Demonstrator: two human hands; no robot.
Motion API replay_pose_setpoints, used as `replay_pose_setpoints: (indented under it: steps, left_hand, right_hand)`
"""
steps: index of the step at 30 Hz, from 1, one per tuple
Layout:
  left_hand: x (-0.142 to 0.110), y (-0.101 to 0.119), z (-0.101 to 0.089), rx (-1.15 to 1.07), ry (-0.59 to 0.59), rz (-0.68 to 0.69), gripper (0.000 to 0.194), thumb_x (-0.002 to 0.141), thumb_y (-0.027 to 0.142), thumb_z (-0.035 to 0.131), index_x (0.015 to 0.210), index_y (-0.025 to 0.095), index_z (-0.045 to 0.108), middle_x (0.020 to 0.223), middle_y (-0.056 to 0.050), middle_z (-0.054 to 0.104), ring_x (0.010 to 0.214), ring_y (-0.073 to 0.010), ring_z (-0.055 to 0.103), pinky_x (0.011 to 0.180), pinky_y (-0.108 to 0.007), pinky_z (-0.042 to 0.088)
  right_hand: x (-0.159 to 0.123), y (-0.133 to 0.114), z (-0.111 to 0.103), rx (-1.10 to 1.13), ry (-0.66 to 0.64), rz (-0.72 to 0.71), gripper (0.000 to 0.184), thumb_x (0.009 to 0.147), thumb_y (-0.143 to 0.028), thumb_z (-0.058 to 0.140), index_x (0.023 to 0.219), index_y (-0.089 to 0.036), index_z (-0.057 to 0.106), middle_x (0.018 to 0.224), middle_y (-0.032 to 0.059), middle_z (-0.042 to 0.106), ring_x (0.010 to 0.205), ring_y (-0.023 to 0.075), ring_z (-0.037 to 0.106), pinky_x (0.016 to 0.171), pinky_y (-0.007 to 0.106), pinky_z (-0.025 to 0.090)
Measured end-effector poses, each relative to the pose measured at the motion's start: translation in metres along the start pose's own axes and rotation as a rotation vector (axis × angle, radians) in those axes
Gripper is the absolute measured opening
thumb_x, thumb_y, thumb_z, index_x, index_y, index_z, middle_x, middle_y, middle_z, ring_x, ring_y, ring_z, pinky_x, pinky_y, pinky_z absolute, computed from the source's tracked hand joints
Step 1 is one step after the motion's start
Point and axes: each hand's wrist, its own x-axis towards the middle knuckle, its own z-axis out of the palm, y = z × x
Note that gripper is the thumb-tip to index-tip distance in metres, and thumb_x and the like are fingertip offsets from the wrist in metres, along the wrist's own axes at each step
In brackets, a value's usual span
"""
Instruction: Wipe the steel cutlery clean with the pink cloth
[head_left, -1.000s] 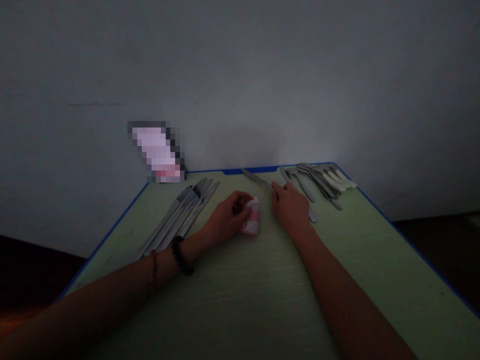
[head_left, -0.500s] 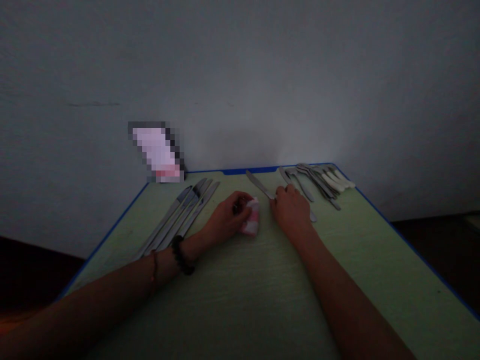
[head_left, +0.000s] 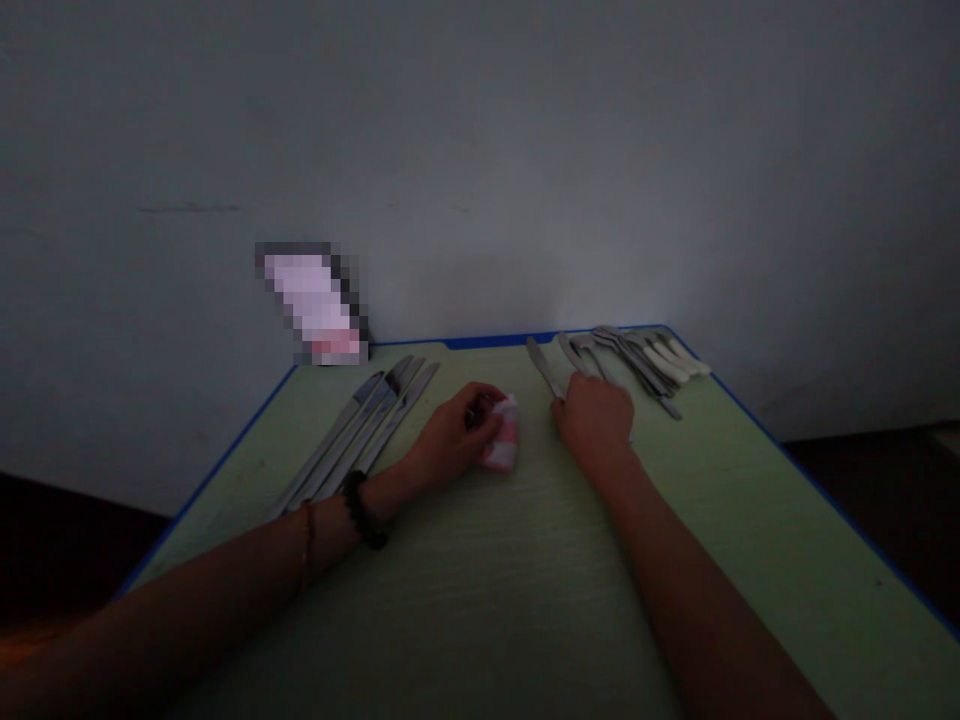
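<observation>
Knife (head_left: 544, 368) shifted toward the other cutlery (head_left: 637, 360), right hand (head_left: 598, 415) gripping its handle, left hand (head_left: 463, 428) pinching a pink-and-white packet (head_left: 504, 440) over the desk (head_left: 480, 590).

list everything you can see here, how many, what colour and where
table: 1, green with blue edge, centre
wall: 1, grey, behind
floor: 1, dark, both sides
panel: 1, pinkish, pixelated, far left corner
knives: 4, silver, left
packet or cloth: 1, pink and white, centre
held knife: 1, silver, right of centre
silver cutlery: several overlapping, far right
white handles: several, far right
bracelets: 2, black and reddish, left forearm
left hand: 1, on packet or cloth
right hand: 1, on held knife
</observation>
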Motion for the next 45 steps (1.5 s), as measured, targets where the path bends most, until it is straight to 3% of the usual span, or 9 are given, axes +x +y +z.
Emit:
replay_pose_setpoints:
  steps: [10,27,32,36,40,43,45]
  left_hand:
    - [0.000,0.001,0.000,0.003,-0.015,-0.024,0.026,0.084,0.029,0.053,0.107,0.017,0.055,0.081,0.000,0.060,0.068,-0.0128,0.057,0.061,-0.025,0.045]
    - [-0.001,0.006,-0.001,-0.059,-0.029,-0.029,0.023,0.085,0.026,0.052,0.105,0.017,0.055,0.080,0.001,0.060,0.068,-0.0123,0.056,0.061,-0.024,0.044]
    - [-0.003,0.004,0.001,-0.087,-0.026,-0.026,0.021,0.085,0.025,0.051,0.105,0.017,0.054,0.081,0.000,0.059,0.068,-0.0120,0.055,0.061,-0.024,0.044]
    - [0.001,-0.005,0.001,-0.063,0.131,-0.003,0.014,0.086,0.026,0.049,0.096,0.017,0.050,0.083,-0.001,0.055,0.072,-0.0130,0.054,0.065,-0.026,0.046]
    - [0.016,-0.011,-0.023,0.169,0.246,0.092,0.009,0.083,0.020,0.048,0.091,0.017,0.050,0.089,-0.004,0.056,0.083,-0.0160,0.054,0.077,-0.031,0.047]
    - [0.021,-0.010,-0.055,0.436,0.019,0.169,0.015,0.084,0.023,0.048,0.097,0.017,0.055,0.098,-0.007,0.061,0.090,-0.0182,0.057,0.082,-0.032,0.046]
    - [0.016,-0.008,-0.072,0.689,-0.098,0.114,0.020,0.086,0.026,0.048,0.101,0.017,0.059,0.103,-0.010,0.063,0.094,-0.0218,0.059,0.083,-0.035,0.046]
  right_hand:
    - [0.001,0.006,-0.006,-0.005,-0.030,0.049,0.026,0.087,-0.023,0.045,0.099,-0.010,0.064,0.101,0.0203,0.069,0.095,0.0299,0.065,0.081,0.041,0.044]
    - [0.010,0.021,0.005,-0.005,0.066,0.044,0.026,0.089,-0.015,0.038,0.097,-0.015,0.062,0.099,0.0141,0.069,0.092,0.0295,0.064,0.077,0.041,0.041]
    - [0.009,0.012,0.005,0.139,0.135,-0.081,0.022,0.091,-0.028,0.043,0.098,-0.016,0.060,0.094,0.0122,0.068,0.089,0.0276,0.063,0.076,0.038,0.042]
    - [-0.003,-0.014,0.014,0.424,0.188,-0.234,0.031,0.096,-0.034,0.032,0.106,-0.017,0.056,0.105,0.0109,0.063,0.092,0.0212,0.061,0.075,0.032,0.043]
    - [-0.009,-0.034,0.033,0.457,0.102,-0.305,0.033,0.095,-0.037,0.036,0.113,-0.015,0.054,0.108,0.0125,0.061,0.094,0.0218,0.060,0.078,0.032,0.044]
    - [0.000,-0.039,0.042,0.441,0.078,-0.322,0.031,0.094,-0.036,0.038,0.106,-0.015,0.057,0.104,0.0118,0.060,0.092,0.0222,0.060,0.080,0.033,0.044]
    - [0.009,-0.038,0.044,0.497,0.076,-0.293,0.030,0.095,-0.035,0.036,0.103,-0.016,0.058,0.103,0.0111,0.060,0.090,0.0208,0.060,0.079,0.033,0.044]
